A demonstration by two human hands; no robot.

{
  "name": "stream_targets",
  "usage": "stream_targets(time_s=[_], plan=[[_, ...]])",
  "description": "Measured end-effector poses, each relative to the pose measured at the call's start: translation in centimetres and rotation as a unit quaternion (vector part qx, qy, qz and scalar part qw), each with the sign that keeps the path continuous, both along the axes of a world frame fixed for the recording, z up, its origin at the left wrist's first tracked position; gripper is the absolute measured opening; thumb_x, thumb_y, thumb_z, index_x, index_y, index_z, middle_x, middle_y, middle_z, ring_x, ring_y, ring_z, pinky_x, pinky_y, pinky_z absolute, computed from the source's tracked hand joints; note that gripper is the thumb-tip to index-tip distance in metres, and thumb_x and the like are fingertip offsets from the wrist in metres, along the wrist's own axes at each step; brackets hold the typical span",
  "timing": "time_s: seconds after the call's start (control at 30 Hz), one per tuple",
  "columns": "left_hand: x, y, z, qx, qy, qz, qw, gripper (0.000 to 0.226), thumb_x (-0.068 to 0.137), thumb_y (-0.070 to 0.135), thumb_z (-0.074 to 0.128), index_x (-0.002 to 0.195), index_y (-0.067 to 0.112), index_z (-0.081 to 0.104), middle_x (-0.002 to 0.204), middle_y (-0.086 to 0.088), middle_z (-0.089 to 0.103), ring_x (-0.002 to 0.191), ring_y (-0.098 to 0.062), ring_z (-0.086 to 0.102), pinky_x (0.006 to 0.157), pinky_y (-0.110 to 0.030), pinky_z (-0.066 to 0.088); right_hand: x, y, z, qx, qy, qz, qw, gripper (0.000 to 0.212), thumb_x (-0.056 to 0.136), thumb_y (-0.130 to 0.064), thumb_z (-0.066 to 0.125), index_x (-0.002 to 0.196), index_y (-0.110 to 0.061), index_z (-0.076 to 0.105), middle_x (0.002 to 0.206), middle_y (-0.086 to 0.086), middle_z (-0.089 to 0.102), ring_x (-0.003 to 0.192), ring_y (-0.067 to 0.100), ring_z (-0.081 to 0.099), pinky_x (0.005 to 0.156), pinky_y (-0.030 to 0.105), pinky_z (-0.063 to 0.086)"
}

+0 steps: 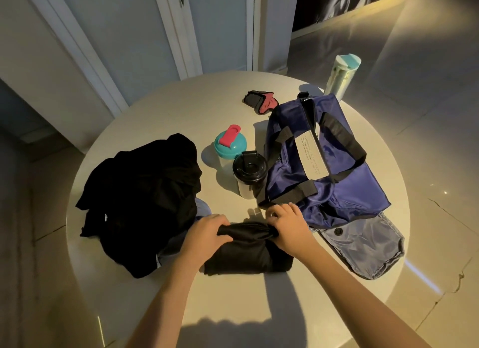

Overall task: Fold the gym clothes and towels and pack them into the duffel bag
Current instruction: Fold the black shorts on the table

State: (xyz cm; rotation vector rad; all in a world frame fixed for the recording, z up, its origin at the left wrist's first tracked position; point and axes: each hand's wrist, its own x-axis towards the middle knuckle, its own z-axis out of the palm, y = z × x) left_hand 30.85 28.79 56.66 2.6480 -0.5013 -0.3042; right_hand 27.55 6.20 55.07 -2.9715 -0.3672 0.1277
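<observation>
Nearest, the left hand (207, 231) and right hand (287, 224) each curl round an end of a black garment's (248, 257) rolled edge, on the round surface (181, 109). Left lies a black clothes pile (145, 192). Right sits the navy duffel bag (337, 192); its white label's (311, 155) small print is unreadable.

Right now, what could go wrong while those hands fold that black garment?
The left hand and right hand grip only the far edge of the black garment, so the fold could spring open. Carrying it to the slumped duffel bag could topple the black-lidded shaker standing close by.
</observation>
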Motion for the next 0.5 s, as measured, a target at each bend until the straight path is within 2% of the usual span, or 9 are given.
stream_targets(time_s=[0.07,0.1,0.13,0.2,0.3,0.4,0.43,0.5], plan=[[-0.9,0.0,1.1,-0.007,-0.073,0.004,0.997,0.024,0.081,0.024,0.073,0.103,0.017,0.065,0.098,0.006,0.064,0.091,-0.014,0.06,0.077,-0.023,0.044,-1.0,-0.2,0.4,0.018,-0.051,-0.035,0.998,0.03,0.066,-0.017,0.074,0.096,-0.02,0.069,0.099,0.0,0.065,0.096,0.025,0.061,0.099,0.039,0.035],[-1.3,0.2,1.3,-0.007,-0.118,-0.009,0.993,0.024,0.074,0.018,0.079,0.095,0.017,0.067,0.091,0.005,0.065,0.086,-0.016,0.061,0.074,-0.027,0.046,-1.8,-0.2,0.5,0.027,-0.072,-0.05,0.996,0.033,0.059,-0.017,0.079,0.091,-0.021,0.069,0.09,-0.002,0.066,0.085,0.023,0.063,0.09,0.038,0.043],[-2.0,0.3,1.1,-0.009,-0.156,-0.021,0.988,0.028,0.065,0.012,0.084,0.088,0.017,0.068,0.084,0.005,0.065,0.08,-0.017,0.062,0.07,-0.03,0.048,-2.8,-0.1,0.4,0.032,-0.097,-0.056,0.993,0.037,0.053,-0.017,0.083,0.087,-0.022,0.069,0.084,-0.003,0.066,0.077,0.021,0.063,0.08,0.036,0.048],[-4.0,0.3,0.2,0.009,-0.197,-0.038,0.98,0.037,0.052,0.008,0.087,0.081,0.019,0.067,0.079,0.006,0.064,0.075,-0.016,0.063,0.066,-0.03,0.05,-5.2,0.1,-0.6,0.028,-0.131,-0.051,0.99,0.043,0.046,-0.017,0.086,0.086,-0.022,0.07,0.082,-0.004,0.065,0.072,0.019,0.062,0.068,0.031,0.05],[-8.2,0.1,-2.9,0.08,-0.188,-0.069,0.977,0.043,0.042,0.01,0.088,0.077,0.022,0.065,0.077,0.008,0.061,0.071,-0.014,0.059,0.062,-0.026,0.049,-8.4,0.5,-3.7,0.029,-0.104,-0.042,0.993,0.047,0.044,-0.015,0.088,0.087,-0.021,0.07,0.084,-0.002,0.064,0.072,0.019,0.061,0.062,0.028,0.049],[-11.8,0.5,-6.1,0.151,-0.106,-0.081,0.979,0.051,0.032,0.019,0.092,0.075,0.027,0.066,0.078,0.009,0.06,0.071,-0.013,0.057,0.06,-0.025,0.049,-11.0,1.2,-6.3,0.023,-0.035,-0.033,0.999,0.05,0.038,-0.019,0.091,0.084,-0.023,0.072,0.085,-0.001,0.065,0.073,0.019,0.063,0.06,0.025,0.051],[-12.6,0.8,-6.8,0.153,-0.09,-0.081,0.981,0.049,0.035,0.028,0.092,0.077,0.028,0.067,0.08,0.01,0.06,0.073,-0.012,0.059,0.062,-0.024,0.05,-11.7,1.4,-6.5,0.025,-0.011,-0.034,0.999,0.05,0.039,-0.02,0.09,0.085,-0.022,0.072,0.087,-0.001,0.066,0.076,0.019,0.065,0.061,0.025,0.052],[-14.1,1.4,-7.4,0.145,-0.097,-0.072,0.982,0.033,0.058,0.05,0.078,0.083,0.03,0.067,0.087,0.013,0.062,0.079,-0.011,0.061,0.068,-0.025,0.051,-13.2,1.5,-6.7,0.029,0.011,-0.037,0.999,0.041,0.055,-0.027,0.076,0.095,-0.022,0.073,0.098,0.001,0.068,0.087,0.02,0.067,0.069,0.026,0.054]])
